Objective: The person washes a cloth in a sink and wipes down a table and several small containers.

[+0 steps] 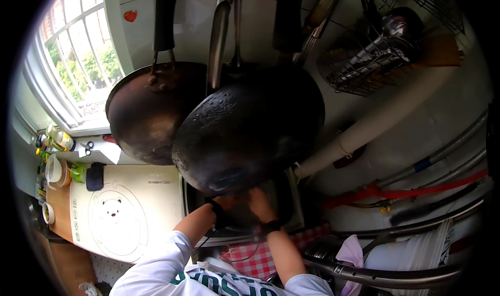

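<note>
Both my forearms reach in from the lower edge, each with a dark band on the wrist. They lead to a dark, recessed area with a pale metal rim (296, 207), perhaps a sink. My left hand (229, 201) and my right hand (256, 199) are close together just under the lower edge of a hanging black wok (250, 129). That wok and deep shadow hide most of the fingers. Whether either hand holds anything cannot be made out.
A brown-black pan (156, 121) hangs behind the wok. Left lies a cream mat with a bear drawing (112, 207), near bowls (53, 168), bottles (62, 139) and scissors (88, 147). Right are a pale pipe (377, 121), wire basket (370, 69), red strap (406, 193) and checked cloth (258, 262).
</note>
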`<action>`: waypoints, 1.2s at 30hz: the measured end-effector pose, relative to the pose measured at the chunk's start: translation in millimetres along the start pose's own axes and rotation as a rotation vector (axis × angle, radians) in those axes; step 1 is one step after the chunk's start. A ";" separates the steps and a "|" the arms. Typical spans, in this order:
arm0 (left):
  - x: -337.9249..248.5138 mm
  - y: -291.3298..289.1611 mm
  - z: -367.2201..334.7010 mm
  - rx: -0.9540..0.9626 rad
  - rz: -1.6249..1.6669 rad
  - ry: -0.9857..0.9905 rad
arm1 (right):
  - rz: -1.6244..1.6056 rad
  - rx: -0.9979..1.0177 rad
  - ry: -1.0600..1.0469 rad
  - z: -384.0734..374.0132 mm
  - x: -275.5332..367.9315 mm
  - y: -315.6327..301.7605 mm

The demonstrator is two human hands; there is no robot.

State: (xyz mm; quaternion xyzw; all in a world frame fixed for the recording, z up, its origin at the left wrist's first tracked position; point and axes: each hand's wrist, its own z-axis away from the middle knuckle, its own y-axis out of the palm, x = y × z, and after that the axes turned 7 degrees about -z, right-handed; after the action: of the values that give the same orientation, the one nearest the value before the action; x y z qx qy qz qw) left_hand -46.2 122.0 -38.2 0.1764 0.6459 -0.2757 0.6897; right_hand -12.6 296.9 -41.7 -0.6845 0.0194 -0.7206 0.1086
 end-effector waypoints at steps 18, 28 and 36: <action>12.8 -19.0 -9.3 -0.051 0.002 0.111 | -0.116 -0.395 -0.065 -30.1 88.6 -41.2; 24.9 -26.1 -5.8 -0.090 -0.063 0.064 | -0.118 -0.588 0.194 -65.9 38.1 -87.3; 26.8 -9.7 -12.5 -0.084 -0.107 0.035 | -0.306 -0.725 0.056 -81.0 9.8 -102.0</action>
State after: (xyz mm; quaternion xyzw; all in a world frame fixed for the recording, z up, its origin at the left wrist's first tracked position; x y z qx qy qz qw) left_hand -61.6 117.8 -64.8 0.1173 0.6774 -0.2818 0.6693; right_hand -106.5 384.8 -19.1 -0.6537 0.1733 -0.6931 -0.2494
